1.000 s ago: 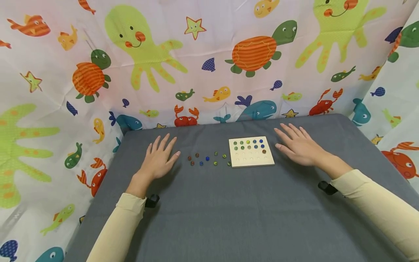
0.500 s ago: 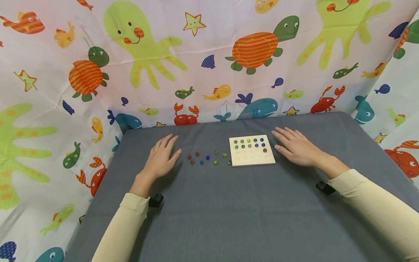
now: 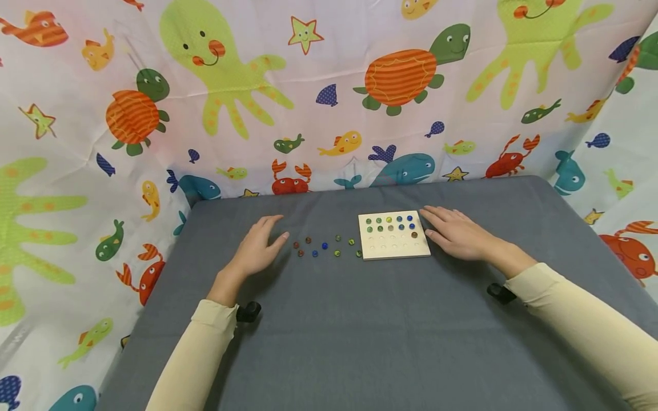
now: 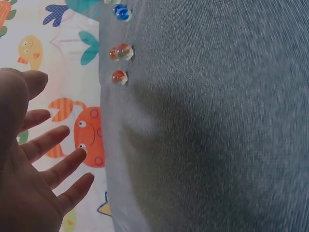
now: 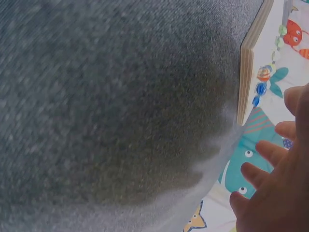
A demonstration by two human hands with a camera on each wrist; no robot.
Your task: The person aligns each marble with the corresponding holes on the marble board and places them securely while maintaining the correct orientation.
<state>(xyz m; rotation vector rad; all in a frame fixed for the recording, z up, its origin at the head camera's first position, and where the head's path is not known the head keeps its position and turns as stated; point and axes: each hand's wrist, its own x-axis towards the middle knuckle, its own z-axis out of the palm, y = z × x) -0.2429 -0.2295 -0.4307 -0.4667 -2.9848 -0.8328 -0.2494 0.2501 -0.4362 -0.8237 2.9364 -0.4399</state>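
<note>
Head view: spread apart and empty at left grip (image 3: 255, 249) and right grip (image 3: 457, 234), could scatter loose glass marbles (image 3: 324, 246) beside the first or jolt wooden board (image 3: 396, 254) beside the second by reaching too low.

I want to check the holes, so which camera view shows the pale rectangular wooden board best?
The head view: the pale rectangular wooden board shows almost whole there, with colored glass marbles and bare holes. The right wrist view has only part, slanted; the left wrist view, none.
</note>
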